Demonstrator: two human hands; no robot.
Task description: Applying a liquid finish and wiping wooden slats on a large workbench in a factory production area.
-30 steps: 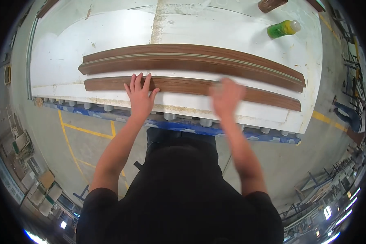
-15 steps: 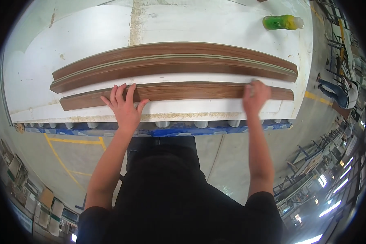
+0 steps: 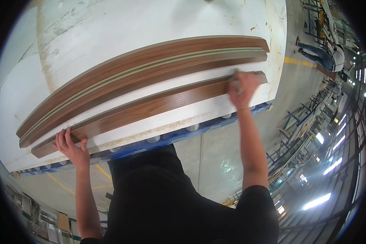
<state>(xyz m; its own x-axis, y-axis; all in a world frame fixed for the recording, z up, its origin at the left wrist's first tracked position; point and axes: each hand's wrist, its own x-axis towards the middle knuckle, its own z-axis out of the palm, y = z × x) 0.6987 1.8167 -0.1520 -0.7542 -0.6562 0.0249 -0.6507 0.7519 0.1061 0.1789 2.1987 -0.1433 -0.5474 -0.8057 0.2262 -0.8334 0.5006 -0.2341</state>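
Observation:
Two long brown wood-grain strips lie side by side on a white board. The far strip (image 3: 150,72) has pale green lines along its length; the near strip (image 3: 150,106) has a plain face. My left hand (image 3: 73,151) straddles the near strip close to its left end, fingertips at the far edge and thumb at the near edge. Toward the right end, my right hand (image 3: 245,90) is closed around a small greyish thing (image 3: 236,83) pressed against the near strip's upper edge. Motion blur and the fingers hide what kind it is.
The white board (image 3: 158,20) has a worn front edge and rests over a blue frame (image 3: 166,140) with metal rollers. Beyond its right edge is a grey floor with yellow lines. Another person (image 3: 327,57) is farther off at the right, near racks.
The view has turned and shifted, so the strips now slant and the green bottle is out of sight. My left hand has slid left along the near strip; my right hand has moved nearer its right end.

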